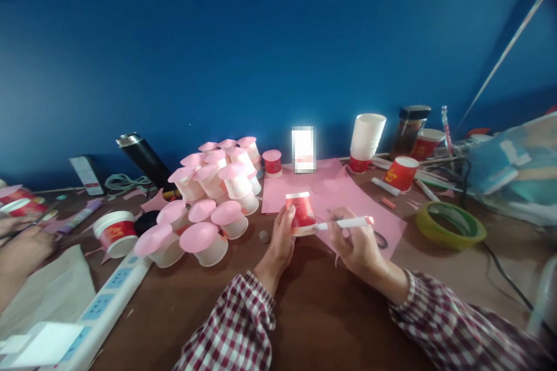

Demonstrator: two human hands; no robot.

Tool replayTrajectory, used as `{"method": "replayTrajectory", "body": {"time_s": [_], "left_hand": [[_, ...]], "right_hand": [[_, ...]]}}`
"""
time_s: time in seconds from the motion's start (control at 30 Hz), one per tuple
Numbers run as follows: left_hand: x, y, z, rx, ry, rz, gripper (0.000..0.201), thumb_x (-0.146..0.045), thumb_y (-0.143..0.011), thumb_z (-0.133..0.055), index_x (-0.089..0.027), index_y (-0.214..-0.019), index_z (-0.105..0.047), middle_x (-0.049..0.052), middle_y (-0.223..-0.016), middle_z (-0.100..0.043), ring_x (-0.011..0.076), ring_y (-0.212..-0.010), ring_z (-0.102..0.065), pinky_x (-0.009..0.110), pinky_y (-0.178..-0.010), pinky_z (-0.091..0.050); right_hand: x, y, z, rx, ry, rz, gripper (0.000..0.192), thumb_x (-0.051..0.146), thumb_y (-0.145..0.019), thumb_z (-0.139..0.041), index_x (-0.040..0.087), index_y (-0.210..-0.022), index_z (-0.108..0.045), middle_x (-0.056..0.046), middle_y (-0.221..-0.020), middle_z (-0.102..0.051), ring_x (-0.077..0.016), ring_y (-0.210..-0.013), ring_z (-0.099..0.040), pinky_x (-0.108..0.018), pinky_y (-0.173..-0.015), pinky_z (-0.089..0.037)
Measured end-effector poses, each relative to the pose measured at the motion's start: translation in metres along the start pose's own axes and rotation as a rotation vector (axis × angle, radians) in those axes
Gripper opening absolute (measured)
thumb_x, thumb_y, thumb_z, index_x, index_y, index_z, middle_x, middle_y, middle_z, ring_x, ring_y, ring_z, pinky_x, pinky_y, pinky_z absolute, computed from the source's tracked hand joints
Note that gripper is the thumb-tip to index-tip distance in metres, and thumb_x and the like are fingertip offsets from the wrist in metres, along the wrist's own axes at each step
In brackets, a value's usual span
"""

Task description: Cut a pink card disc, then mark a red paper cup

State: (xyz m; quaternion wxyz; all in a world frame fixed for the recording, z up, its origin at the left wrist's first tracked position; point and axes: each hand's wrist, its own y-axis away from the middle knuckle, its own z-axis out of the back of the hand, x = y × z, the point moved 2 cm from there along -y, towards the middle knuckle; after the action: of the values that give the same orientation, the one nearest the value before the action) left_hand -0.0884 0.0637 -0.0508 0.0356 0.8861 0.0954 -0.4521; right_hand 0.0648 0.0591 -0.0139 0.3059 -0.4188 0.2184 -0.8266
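Checked sleeves (235,324) frame the view — an upturned red cup (300,213) is gripped by the left hand (281,242), a white pen (346,223) by the right hand (354,243), on pink paper (378,220).

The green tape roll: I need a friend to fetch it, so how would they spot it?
Start at the pink paper sheet mid-table and look right. The green tape roll lies flat there beside a black cable: the only big yellow-green ring.

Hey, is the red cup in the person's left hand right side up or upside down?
Upside down: the red cup narrows toward its closed top and flares at the bottom, held by the left hand on pink paper.
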Motion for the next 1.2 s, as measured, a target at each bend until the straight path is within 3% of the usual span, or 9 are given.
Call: {"method": "replayTrajectory", "body": {"time_s": [0.37,0.73,0.93,1.2], "left_hand": [[-0.0011,0.0007,-0.0001,0.024,0.035,0.000,0.023,-0.038,-0.081,-0.059,-0.015,-0.081,-0.060,-0.001,-0.076,-0.059,0.0123,-0.069,-0.054,0.026,-0.068,-0.043],[0.0033,0.0000,0.0036,0.001,0.067,0.034,0.021,-0.038,-0.079,-0.060,-0.017,-0.080,-0.057,-0.002,-0.077,-0.059,0.0117,-0.071,-0.053,0.026,-0.074,-0.043],[0.0025,0.0013,0.0017,0.055,0.097,0.060,0.025,-0.040,-0.080,-0.058,-0.016,-0.078,-0.055,-0.001,-0.075,-0.058,0.0119,-0.068,-0.053,0.025,-0.070,-0.043],[-0.0005,0.0034,-0.0018,0.037,0.142,0.076,0.024,-0.039,-0.082,-0.058,-0.016,-0.075,-0.053,-0.002,-0.068,-0.056,0.0106,-0.062,-0.052,0.024,-0.064,-0.042]], "right_hand": [[-0.0018,0.0000,-0.0021,0.052,0.009,-0.008,0.008,0.020,-0.088,-0.046,0.020,-0.081,-0.049,0.005,-0.057,-0.049,-0.0102,-0.046,-0.046,-0.023,-0.050,-0.037],[-0.0018,0.0012,-0.0005,-0.017,0.060,-0.001,0.009,0.023,-0.089,-0.046,0.020,-0.081,-0.050,0.002,-0.064,-0.055,-0.0114,-0.050,-0.049,-0.025,-0.057,-0.040],[-0.0020,0.0010,0.0005,-0.009,0.050,-0.028,0.012,0.026,-0.091,-0.045,0.019,-0.083,-0.051,-0.001,-0.069,-0.058,-0.0132,-0.056,-0.052,-0.026,-0.056,-0.040],[-0.0053,0.0015,-0.0025,0.030,-0.004,-0.065,0.010,0.024,-0.090,-0.045,0.019,-0.083,-0.050,0.001,-0.064,-0.057,-0.0129,-0.055,-0.053,-0.024,-0.054,-0.040]]}}
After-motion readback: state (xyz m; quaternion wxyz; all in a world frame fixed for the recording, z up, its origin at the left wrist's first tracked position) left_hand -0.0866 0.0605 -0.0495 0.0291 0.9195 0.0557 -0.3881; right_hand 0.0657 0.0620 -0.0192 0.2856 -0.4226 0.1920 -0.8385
